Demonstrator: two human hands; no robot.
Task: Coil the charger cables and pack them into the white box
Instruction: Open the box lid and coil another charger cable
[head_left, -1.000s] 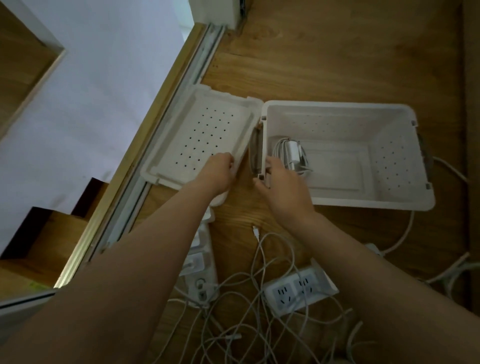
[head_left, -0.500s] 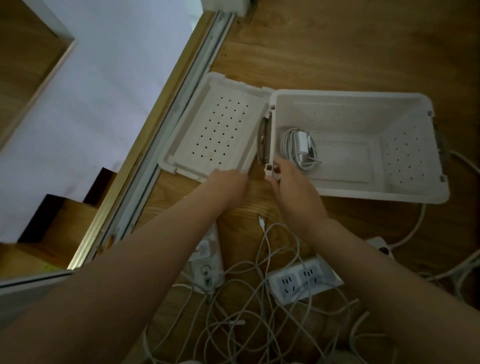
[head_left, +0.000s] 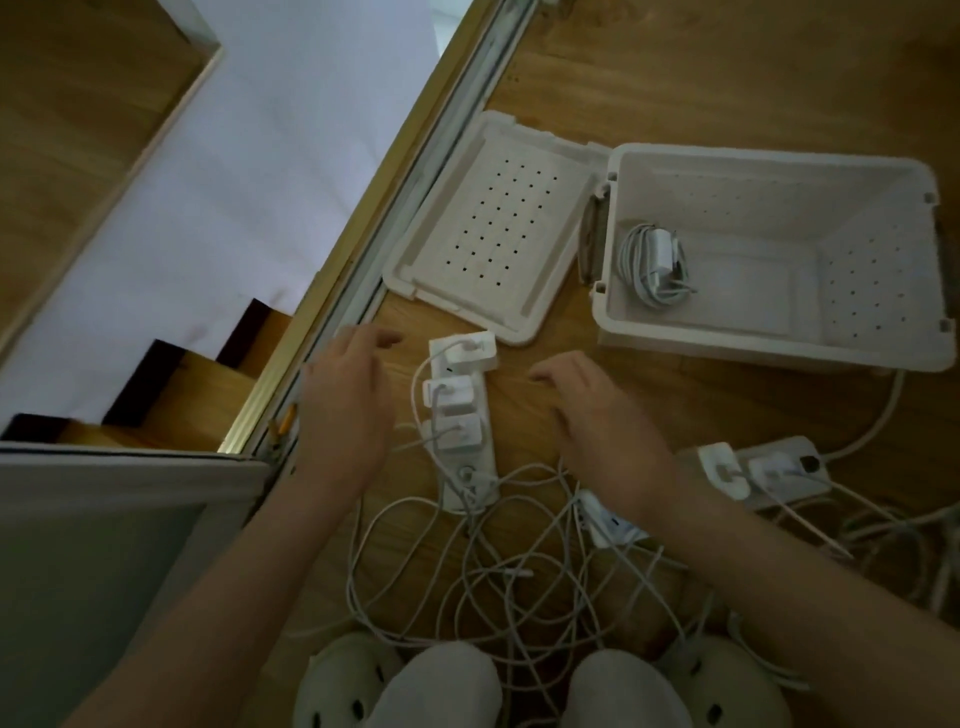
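1. Shoes (head_left: 343, 686), pale, pr., w/ knees at the lower edge; person crouched on the floor (head_left: 727, 78).

2. Cables (head_left: 519, 582): white, loose tangle, none coiled, spread btw. shoes and hands. Several leads run up to the strips.

3. L hand (head_left: 345, 410): wide, fingers relaxed, holding nothing. It is just left of the strip. Floor contact: can't tell.

4. R hand (head_left: 602, 421): wide, fingers drooping, holding nothing. It is over the cables, just right of the strip, and slightly blurred. A small adapter (head_left: 605, 519) shows beside the wrist.

Change, items 3–4: 0.5 s ago both hands were at the box's near-left corner, by the lid hinge. Now they are drawn back toward the body, well apart from box and lid. The view has pulled back w/ them.

5. Strip (head_left: 467, 467): lies btw. the hands. Three chargers (head_left: 449, 389) are plugged in a row, leads attached.

6. 2nd strip (head_left: 769, 470): to the right, plugs in, one lead running off past the box.

7. Lid (head_left: 493, 234): perforated, lying open and flat on the floor, left of the box.

8. Box (head_left: 727, 345): white, open, far right. One coil (head_left: 654, 260) w/ plug sits in its left end, near the left wall.

Status, est.: work at the box looks done for now, w/ 1 cable packed. The hands flank the strip, so the next step is prob. to pull a charger and coil its lead. Most of the job remains.
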